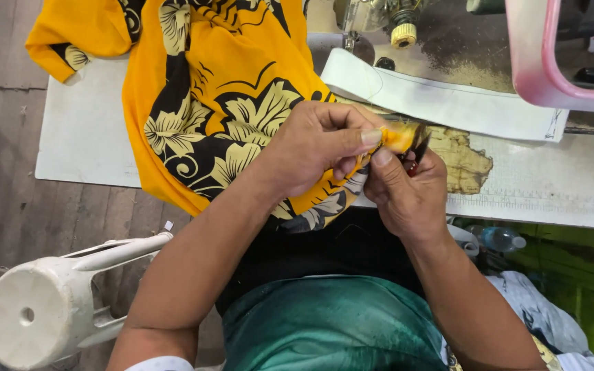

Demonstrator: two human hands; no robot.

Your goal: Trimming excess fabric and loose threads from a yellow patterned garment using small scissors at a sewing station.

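Observation:
An orange cloth with a black and cream flower print (pixel 214 103) lies over the white sewing table (pixel 84 130) and hangs toward my lap. My left hand (pixel 317 148) pinches a small corner of this cloth between thumb and fingers. My right hand (pixel 403 192) meets it from the right, holding small thread snips with a dark blade and a red part (pixel 417 152) against the pinched corner. Both hands touch at the cloth's tip, just above the table's near edge.
A sewing machine (pixel 393 27) stands at the back of the table, with a white cloth strip (pixel 441 103) before it. A pink plastic frame (pixel 544 62) is at the top right. A white plastic stool (pixel 49 309) lies tipped on the wooden floor at the left. A plastic bottle (pixel 503 239) sits under the table.

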